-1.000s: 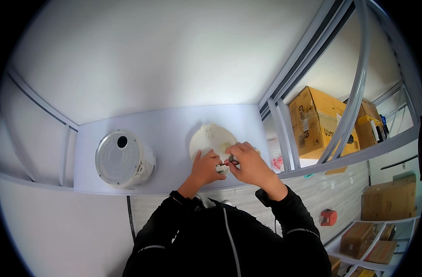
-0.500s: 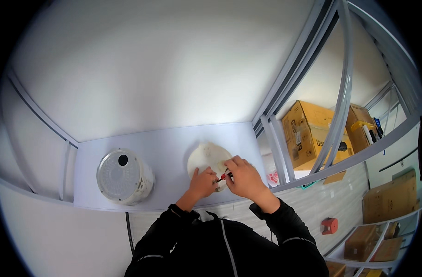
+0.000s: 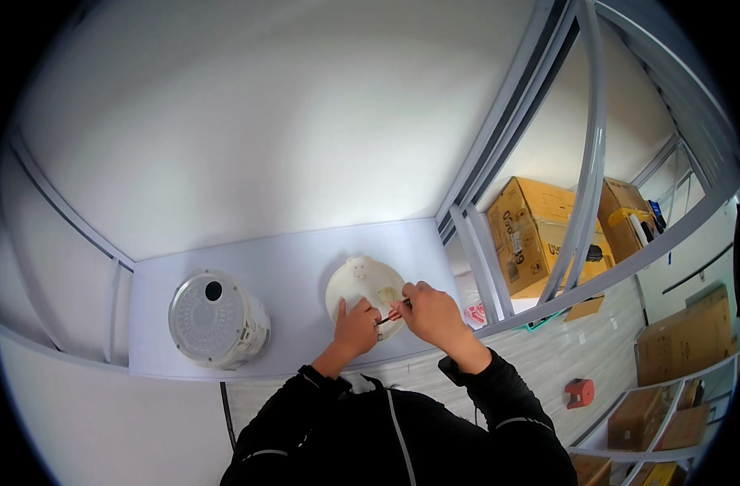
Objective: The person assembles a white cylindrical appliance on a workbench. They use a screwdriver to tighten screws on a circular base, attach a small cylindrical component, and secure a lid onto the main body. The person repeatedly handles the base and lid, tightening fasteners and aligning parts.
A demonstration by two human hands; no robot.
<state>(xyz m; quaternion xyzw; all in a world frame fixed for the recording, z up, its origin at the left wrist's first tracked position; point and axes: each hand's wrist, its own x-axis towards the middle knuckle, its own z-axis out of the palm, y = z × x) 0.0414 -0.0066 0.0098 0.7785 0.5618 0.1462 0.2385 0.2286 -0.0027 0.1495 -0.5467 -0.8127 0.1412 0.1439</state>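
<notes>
A shallow white round lid-like part (image 3: 355,285) lies on the table below my hands, its near edge partly hidden by them. In my right hand (image 3: 436,318) is a screwdriver (image 3: 397,312) with a red and dark handle, its shaft slanting down toward the left. My left hand (image 3: 356,328) rests over the near-left part of the lid, thumb apart and fingers curled beside the screwdriver's tip. What those fingers grip, if anything, is hidden. Left of the lid, a white cylindrical appliance (image 3: 210,317) stands with a vented grey round face and a dark oval hole on top.
The pale table (image 3: 297,243) meets a white wall at its far side. Grey metal frame bars (image 3: 483,257) rise at its right end. Beyond them are a yellow-brown carton (image 3: 517,239), a red stool (image 3: 579,394) on the floor, and shelves of boxes at the lower right.
My right hand has shifted slightly down and turned, showing more of the screwdriver. The left hand stays nearly in place. The whole view has tilted a little.
</notes>
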